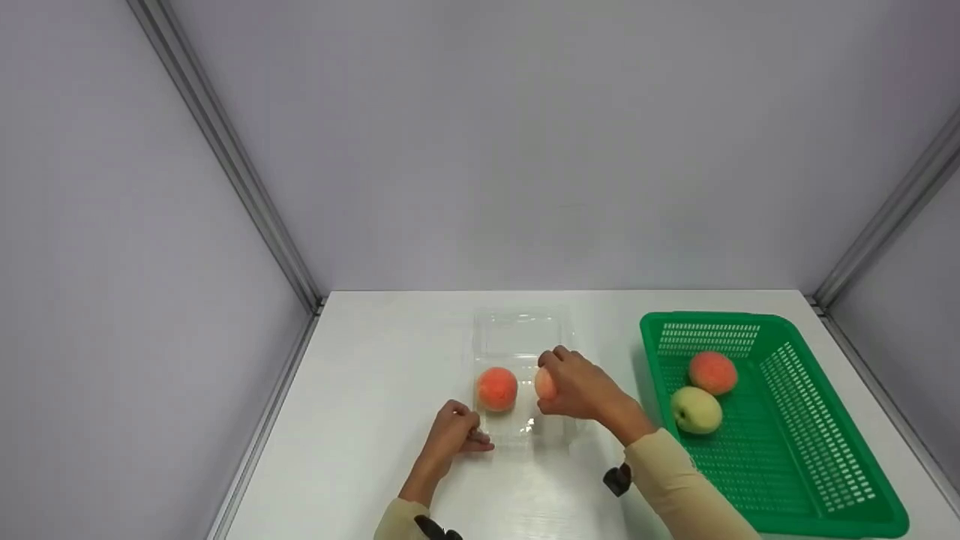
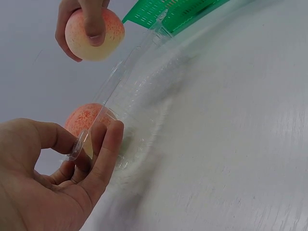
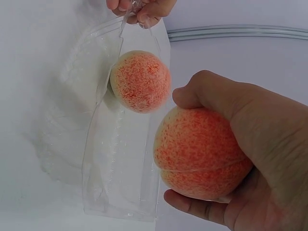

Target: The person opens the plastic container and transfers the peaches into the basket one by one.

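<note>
My left hand pinches the near left corner of a clear plastic clamshell box, thumb and fingers on its rim in the left wrist view. Inside the box, at its left end, sits a red-orange peach. My right hand grips a second peach over the right part of the box; its crease faces the right wrist camera. The raised or folded-back lid lies on the far side. In the head view the right fingers cover most of the held peach.
A green plastic basket stands on the right of the white table. It holds a red peach and a pale yellow-green fruit near its left wall. Grey panels enclose the table at the back and sides.
</note>
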{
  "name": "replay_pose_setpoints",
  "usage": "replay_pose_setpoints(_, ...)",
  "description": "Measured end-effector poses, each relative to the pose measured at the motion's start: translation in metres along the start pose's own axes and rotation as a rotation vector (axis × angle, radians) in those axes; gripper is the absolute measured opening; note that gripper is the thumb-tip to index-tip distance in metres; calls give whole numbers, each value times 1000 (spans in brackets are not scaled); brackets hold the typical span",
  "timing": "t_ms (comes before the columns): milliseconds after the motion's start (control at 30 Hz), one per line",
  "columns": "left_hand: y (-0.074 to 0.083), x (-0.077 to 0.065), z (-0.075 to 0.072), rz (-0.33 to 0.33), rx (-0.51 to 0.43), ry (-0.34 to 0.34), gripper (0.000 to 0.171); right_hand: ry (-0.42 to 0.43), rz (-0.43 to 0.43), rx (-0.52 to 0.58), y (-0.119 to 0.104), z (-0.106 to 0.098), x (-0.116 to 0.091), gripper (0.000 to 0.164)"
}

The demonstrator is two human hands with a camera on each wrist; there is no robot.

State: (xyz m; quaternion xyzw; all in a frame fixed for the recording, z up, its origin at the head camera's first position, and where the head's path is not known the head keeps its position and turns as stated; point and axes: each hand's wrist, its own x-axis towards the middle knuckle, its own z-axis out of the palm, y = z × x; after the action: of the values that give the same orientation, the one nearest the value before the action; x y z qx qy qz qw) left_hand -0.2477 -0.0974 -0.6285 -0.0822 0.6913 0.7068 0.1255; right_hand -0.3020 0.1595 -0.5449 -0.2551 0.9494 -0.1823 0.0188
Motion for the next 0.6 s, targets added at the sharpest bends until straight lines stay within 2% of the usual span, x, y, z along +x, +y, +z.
replay_pose_setpoints(600, 2, -2, 1, -14, -11, 2, 19, 55, -3, 2, 11, -10, -7, 55)
